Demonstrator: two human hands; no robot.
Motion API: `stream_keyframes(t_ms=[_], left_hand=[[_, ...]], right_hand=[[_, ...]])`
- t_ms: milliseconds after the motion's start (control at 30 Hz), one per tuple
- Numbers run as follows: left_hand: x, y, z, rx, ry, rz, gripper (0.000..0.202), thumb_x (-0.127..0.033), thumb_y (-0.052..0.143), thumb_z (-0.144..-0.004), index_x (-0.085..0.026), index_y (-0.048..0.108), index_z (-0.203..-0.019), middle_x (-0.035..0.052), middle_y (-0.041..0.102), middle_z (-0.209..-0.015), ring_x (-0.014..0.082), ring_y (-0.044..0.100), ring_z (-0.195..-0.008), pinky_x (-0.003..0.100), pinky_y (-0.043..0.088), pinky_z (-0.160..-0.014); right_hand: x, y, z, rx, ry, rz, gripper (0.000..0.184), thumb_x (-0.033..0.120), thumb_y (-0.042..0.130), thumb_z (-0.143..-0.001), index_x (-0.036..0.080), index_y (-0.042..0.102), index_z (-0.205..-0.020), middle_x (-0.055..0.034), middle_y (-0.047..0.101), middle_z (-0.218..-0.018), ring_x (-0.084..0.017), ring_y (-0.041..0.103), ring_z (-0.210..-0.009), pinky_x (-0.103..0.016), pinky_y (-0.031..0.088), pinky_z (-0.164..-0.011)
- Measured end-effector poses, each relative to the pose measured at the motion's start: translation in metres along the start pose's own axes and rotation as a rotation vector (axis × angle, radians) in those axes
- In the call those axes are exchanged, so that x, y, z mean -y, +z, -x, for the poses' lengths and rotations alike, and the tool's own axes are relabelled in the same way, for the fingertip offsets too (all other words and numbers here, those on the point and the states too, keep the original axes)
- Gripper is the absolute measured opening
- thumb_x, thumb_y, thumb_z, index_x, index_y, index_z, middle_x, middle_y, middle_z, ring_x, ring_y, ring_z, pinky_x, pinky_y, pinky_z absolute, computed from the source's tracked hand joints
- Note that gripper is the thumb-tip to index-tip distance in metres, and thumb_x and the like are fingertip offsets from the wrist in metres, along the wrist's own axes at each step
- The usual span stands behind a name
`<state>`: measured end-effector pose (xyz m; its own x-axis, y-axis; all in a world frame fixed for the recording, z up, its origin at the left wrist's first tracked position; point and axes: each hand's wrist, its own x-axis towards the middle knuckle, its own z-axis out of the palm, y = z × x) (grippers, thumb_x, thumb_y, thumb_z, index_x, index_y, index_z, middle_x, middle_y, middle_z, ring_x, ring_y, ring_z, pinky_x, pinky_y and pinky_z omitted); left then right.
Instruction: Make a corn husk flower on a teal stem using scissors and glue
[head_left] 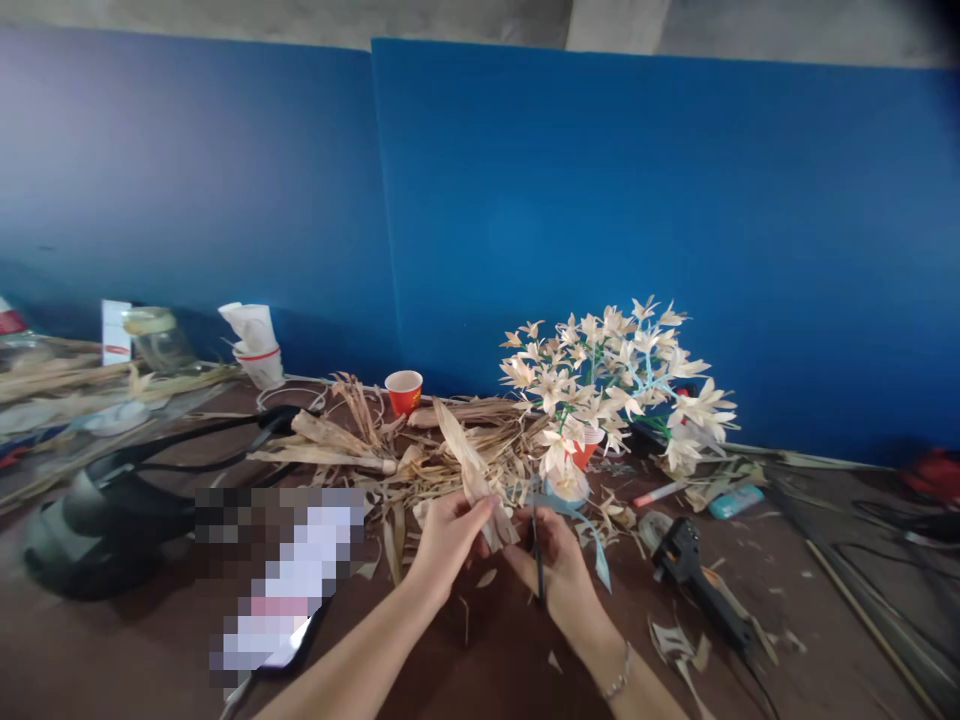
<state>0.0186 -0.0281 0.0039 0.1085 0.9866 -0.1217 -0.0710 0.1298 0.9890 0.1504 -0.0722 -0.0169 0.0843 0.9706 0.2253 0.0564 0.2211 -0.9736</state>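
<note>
My left hand [444, 540] is closed in a pinch on a long dried corn husk strip [466, 468] that stands up from my fingers. My right hand [556, 560] is closed round a thin dark tool [538, 560], likely scissors, held next to the husk's lower end. Both hands meet low in the middle of the head view, above the brown table [135, 650]. Just behind them lies a heap of dried husks [420, 450]. A bouquet of pale husk flowers on light blue stems [615, 385] stands right of the heap.
A black glue gun [694, 570] lies at right, with a marker [660, 493] and a light blue lighter [735, 502] behind it. A red paper cup [403, 390], stacked cups [259, 360], a glass jar [154, 340], a dark iron-like appliance [97, 525] and a blue wall [600, 220] surround.
</note>
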Motion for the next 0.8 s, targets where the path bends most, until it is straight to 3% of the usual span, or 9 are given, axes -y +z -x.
stream_keyframes(t_ms=[167,333,600,800], left_hand=[[0.003,0.002,0.000,-0.029,0.041,-0.116,0.030,-0.040,0.062,-0.067,-0.016,0.058,-0.050,-0.0032,0.046,-0.029,0.0086,0.038,-0.024,0.019,0.020,-0.031],[0.010,0.001,-0.005,-0.060,0.063,-0.122,0.025,-0.034,0.064,-0.065,-0.015,0.058,-0.049,-0.0019,0.049,-0.030,0.0094,0.041,-0.025,0.018,0.020,-0.031],[0.007,0.008,0.002,0.009,0.027,-0.127,0.022,-0.032,0.061,-0.067,-0.017,0.059,-0.051,-0.0019,0.050,-0.030,0.0116,0.042,-0.025,0.019,0.022,-0.029],[0.004,0.001,-0.001,-0.077,0.074,-0.101,0.028,-0.038,0.061,-0.067,-0.016,0.058,-0.051,-0.0036,0.046,-0.030,0.0082,0.038,-0.024,0.018,0.021,-0.030]], right_hand=[[0.007,-0.001,0.004,-0.019,-0.041,0.230,0.020,0.019,0.057,-0.073,0.017,0.050,-0.092,-0.0015,0.055,-0.077,-0.014,0.053,-0.068,-0.023,0.045,-0.063],[0.013,-0.002,0.010,-0.037,-0.118,0.459,0.030,0.005,0.050,-0.068,0.018,0.054,-0.095,-0.0034,0.058,-0.078,-0.017,0.055,-0.072,-0.025,0.044,-0.068],[0.012,0.001,0.009,-0.031,-0.029,0.349,0.029,0.007,0.048,-0.069,0.018,0.057,-0.095,-0.0049,0.065,-0.082,-0.017,0.059,-0.070,-0.025,0.046,-0.066],[0.004,0.000,0.005,-0.006,-0.001,0.253,0.022,0.013,0.052,-0.072,0.016,0.057,-0.094,-0.0049,0.065,-0.079,-0.017,0.059,-0.068,-0.024,0.047,-0.063]])
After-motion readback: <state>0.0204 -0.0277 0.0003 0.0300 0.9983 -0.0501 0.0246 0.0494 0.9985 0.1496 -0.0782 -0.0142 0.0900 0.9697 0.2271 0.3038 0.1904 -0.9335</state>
